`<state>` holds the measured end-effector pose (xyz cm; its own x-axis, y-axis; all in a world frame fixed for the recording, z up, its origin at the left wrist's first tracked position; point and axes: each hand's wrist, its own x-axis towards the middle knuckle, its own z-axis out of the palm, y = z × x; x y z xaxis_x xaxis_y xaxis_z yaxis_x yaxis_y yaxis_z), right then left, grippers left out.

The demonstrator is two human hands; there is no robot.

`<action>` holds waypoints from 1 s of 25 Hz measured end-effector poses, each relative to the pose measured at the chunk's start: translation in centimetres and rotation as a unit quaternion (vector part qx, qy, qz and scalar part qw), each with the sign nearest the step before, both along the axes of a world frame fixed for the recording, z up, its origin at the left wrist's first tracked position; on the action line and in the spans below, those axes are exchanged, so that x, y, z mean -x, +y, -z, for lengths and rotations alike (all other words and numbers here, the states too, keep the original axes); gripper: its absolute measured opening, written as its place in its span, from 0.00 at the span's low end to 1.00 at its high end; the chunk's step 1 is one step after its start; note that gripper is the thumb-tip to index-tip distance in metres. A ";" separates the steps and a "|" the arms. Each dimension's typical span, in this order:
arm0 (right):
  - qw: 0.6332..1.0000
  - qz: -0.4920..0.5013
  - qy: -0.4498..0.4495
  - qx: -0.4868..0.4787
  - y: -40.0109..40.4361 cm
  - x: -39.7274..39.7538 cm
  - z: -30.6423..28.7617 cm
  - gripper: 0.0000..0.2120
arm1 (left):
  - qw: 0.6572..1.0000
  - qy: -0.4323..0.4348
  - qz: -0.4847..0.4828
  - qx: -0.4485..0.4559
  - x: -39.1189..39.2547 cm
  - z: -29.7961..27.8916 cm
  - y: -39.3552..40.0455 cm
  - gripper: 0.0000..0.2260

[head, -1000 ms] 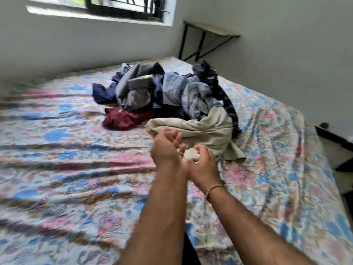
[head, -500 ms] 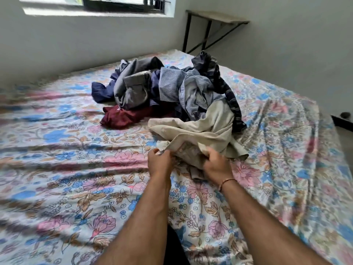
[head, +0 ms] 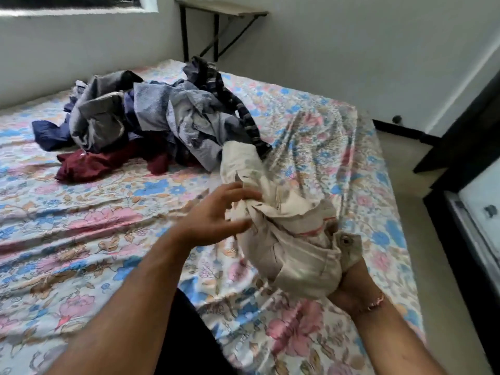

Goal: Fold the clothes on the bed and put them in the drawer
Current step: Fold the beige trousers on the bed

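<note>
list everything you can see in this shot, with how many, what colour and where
trousers: one, beige, lifted off the bed's near right side
clothes pile: one heap, grey, blue, navy, striped, mid-bed
maroon garment: one, near left edge of the pile
bed: one, floral sheet
table: one, dark legs, far corner
window: one, top left
left hand: fingers spread, touching the trousers
right hand: grip on the trousers' waistband, bracelet at wrist

Right hand [head: 349,282] gripping beige trousers [head: 284,228], left hand [head: 213,215] spread beside them, clothes pile [head: 151,123] on floral bed [head: 81,228]
</note>
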<state>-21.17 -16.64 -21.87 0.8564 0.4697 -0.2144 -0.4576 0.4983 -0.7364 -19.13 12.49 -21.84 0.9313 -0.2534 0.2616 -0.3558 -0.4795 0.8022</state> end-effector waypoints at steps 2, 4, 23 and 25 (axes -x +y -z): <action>0.993 0.091 0.077 -0.006 -3.4 1.8 1.0 0.27 | 0.980 0.000 0.024 -0.196 0.2 0.9 -3.3 0.33; 0.971 0.206 0.121 -0.001 -6.0 3.6 1.5 0.23 | 0.979 0.003 -0.032 -0.201 1.1 0.9 -7.4 0.39; 0.860 0.297 -0.047 0.412 -12.9 9.0 2.8 0.20 | 0.972 0.071 -0.207 -0.087 5.8 -1.2 -15.2 0.07; 0.836 0.282 -0.048 0.468 -12.6 9.7 6.5 0.24 | 0.965 -0.016 -0.248 -0.083 7.0 0.2 -15.6 0.12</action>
<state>-30.90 -29.27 -28.35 0.9197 -0.3488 -0.1802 -0.2608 -0.1998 -0.9445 -26.11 -3.11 -22.00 0.9408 0.1809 0.2866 -0.0730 -0.7176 0.6926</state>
